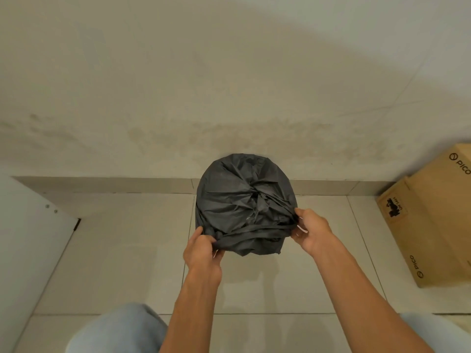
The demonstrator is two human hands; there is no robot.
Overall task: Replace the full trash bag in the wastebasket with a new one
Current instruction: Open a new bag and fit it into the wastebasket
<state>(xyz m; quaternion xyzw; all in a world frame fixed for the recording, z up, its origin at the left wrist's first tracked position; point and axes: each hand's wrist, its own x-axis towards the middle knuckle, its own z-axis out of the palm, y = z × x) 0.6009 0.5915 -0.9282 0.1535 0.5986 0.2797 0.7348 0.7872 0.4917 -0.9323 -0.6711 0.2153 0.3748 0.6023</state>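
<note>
Your left hand (201, 250) pinches the near-left fold of the dark trash bag (237, 194); your right hand (312, 231) grips its right edge. The bag, bunched closed on top, is over the tiled floor (127, 250) by the wall (229, 72), with 2 cardboard boxes (433, 225) to its right.

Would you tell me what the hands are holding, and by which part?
Both grip the dark trash bag: left hand at its near-left edge, right hand at its right edge.

The pale tiled floor (127, 263) carries a round bulk covered by a dark grey trash bag (237, 194), close to the wall (229, 72). Two brown cardboard boxes (433, 225) sit well apart on the right.
</note>
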